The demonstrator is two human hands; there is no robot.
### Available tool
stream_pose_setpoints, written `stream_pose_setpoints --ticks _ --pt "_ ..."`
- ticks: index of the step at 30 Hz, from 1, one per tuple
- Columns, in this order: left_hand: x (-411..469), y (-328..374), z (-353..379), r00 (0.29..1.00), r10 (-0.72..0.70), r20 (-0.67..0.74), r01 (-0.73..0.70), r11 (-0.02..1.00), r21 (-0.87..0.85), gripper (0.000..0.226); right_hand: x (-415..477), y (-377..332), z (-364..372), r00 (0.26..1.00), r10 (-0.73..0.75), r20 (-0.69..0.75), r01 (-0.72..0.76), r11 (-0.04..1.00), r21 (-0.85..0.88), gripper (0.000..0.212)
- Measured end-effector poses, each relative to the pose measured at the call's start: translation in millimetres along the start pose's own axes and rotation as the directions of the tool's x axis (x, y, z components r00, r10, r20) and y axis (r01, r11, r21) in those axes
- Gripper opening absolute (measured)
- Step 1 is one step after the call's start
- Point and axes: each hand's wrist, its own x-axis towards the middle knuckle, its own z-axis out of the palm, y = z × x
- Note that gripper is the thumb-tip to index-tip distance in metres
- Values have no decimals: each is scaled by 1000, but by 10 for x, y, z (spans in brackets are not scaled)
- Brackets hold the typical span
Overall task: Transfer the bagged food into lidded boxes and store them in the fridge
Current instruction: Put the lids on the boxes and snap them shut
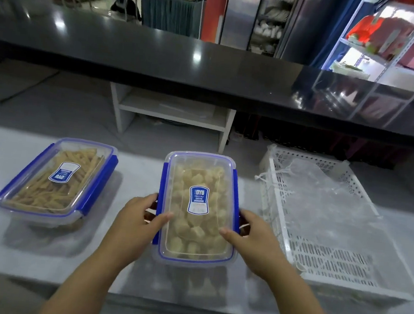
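Note:
A clear lidded box with blue clips (200,176), full of pale yellow chunks, rests on the white counter in the middle. My left hand (136,219) grips its left side with the thumb on the lid. My right hand (251,233) grips its right side the same way. A second lidded box (57,180) with blue clips holds thin tan sticks and sits to the left, untouched. Both lids carry a blue and white sticker.
A white perforated tray (327,259) with empty clear plastic bags (323,193) lies to the right of the boxes. A dark glossy raised counter (209,68) runs across behind. A small white shelf (172,113) stands below it. Metal shelving (388,47) is at far right.

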Motion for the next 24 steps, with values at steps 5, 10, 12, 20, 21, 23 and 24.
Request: stream_pose_setpoints --ticks 5,10,12,20,21,23,24 --pt "-97 170 -193 990 106 -97 -109 994 -22 26 0 -134 -30 993 -112 -27 114 992 57 35" --pt "-114 112 -575 975 138 -173 -142 990 -11 35 38 -406 144 976 -215 -15 216 971 102 31" --pt "-96 43 -797 969 140 -202 -141 990 8 40 63 -566 293 972 -232 23 226 963 149 38" --pt "74 -291 -1739 957 135 -258 -136 991 15 22 228 -1209 1203 966 -256 22 247 948 200 17" --pt "113 -364 -1848 958 122 -259 -123 992 13 25 251 -1279 1321 968 -251 23 242 951 192 14" --pt "184 -516 -2052 962 98 -255 -100 995 5 27 291 -1415 1543 972 -235 31 225 956 188 12" --pt "217 -593 -2141 965 84 -247 -90 996 -15 25 311 -1472 1645 974 -222 39 211 959 192 14"
